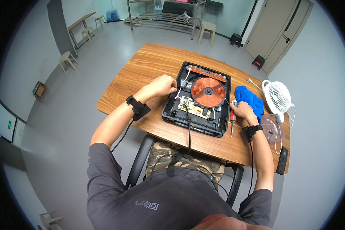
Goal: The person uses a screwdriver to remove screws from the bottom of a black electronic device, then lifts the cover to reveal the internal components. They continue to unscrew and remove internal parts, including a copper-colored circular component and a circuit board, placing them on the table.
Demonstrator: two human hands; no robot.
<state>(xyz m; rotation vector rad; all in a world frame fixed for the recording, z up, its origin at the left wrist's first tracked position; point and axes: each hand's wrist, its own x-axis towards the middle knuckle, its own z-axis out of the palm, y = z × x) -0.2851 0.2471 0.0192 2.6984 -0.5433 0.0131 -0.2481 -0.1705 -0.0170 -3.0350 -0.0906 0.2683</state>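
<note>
Presently the left forearm angles forward and inward, the left hand (164, 85) curled, fingers bunched at the left edge of the opened black housing (203, 125); I cannot tell whether they grip it. The right hand (243, 110) is turned inward, fingers near the opposite edge, beside a red screwdriver (233, 116); their hold is unclear. Between both hands' fingers sits the copper coil (214, 90).

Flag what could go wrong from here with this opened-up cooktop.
The black cord runs to the front edge of the table and might snag, dragging the open induction cooktop. The red-handled screwdriver by the right hand could get knocked into the copper coil. The left hand is near a white wire and might catch it.
</note>
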